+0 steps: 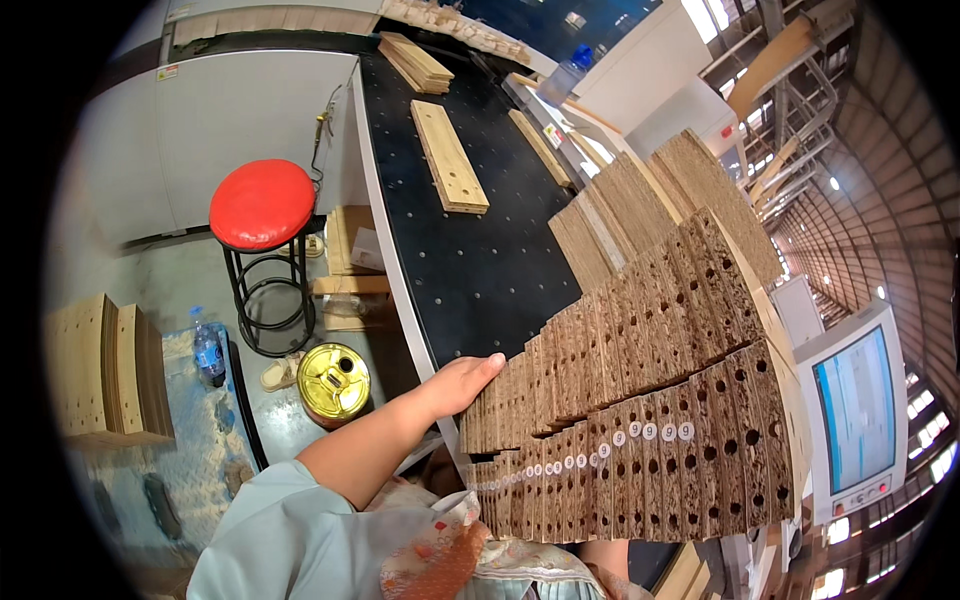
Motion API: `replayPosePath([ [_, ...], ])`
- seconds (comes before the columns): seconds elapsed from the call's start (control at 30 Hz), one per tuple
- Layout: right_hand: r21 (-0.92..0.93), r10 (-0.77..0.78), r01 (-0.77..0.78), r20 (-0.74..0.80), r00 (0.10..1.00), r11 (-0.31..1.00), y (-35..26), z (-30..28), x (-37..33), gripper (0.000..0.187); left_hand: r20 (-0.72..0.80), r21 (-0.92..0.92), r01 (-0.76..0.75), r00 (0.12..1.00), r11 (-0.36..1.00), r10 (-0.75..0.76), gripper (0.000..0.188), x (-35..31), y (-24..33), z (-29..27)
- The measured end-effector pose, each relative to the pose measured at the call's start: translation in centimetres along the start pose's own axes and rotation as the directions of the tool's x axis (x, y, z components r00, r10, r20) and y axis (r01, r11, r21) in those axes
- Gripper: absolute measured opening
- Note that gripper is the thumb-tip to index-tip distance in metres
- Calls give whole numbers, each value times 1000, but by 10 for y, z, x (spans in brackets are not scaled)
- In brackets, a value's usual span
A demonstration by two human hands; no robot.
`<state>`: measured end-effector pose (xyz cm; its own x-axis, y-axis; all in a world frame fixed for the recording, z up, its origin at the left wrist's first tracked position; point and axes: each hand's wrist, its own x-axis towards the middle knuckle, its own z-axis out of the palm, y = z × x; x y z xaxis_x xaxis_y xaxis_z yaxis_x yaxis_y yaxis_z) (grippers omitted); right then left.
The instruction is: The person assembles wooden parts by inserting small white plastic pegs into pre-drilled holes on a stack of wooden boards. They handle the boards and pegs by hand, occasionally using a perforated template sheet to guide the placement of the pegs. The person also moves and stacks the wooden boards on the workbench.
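Two rows of rough, drilled chipboard boards (632, 335) crowd the near end of the smooth black table (480, 290). My left hand (462, 385) touches their left end, fingers too hidden to tell spread or grip; my right hand is covered. Round white stickers (650, 432) dot one row.

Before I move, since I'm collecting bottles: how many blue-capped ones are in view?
2: one bottle at left, between the stacked boards and the red stool; the other bottle at top, right of the black table. More may be hidden.
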<state>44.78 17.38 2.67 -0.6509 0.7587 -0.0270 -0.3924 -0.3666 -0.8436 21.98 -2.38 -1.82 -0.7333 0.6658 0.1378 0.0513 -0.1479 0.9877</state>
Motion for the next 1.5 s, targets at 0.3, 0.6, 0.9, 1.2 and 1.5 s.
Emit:
replayPosePath([
  [0.3,-11,-165,165,4,986,986,26,-1,58,45,-375,86,-160,909,983,181,43,-11,-26,25],
  [0.6,-5,-204,205,-126,971,979,57,37,127,34,-304,-558,-97,948,824,-94,43,12,-87,-14],
  [0.9,-107,-375,360,-322,869,927,101,-2,190,33,-217,-570,-12,966,822,-137,47,29,-66,-1],
  [1.2,-223,-156,101,-245,957,970,72,21,176,43,-186,-703,-63,978,708,-97,55,-6,-30,-7],
  [1.5,-451,83,-17,127,988,892,44,38,52,64,-522,-131,-172,849,976,79,67,-87,-7,62],
])
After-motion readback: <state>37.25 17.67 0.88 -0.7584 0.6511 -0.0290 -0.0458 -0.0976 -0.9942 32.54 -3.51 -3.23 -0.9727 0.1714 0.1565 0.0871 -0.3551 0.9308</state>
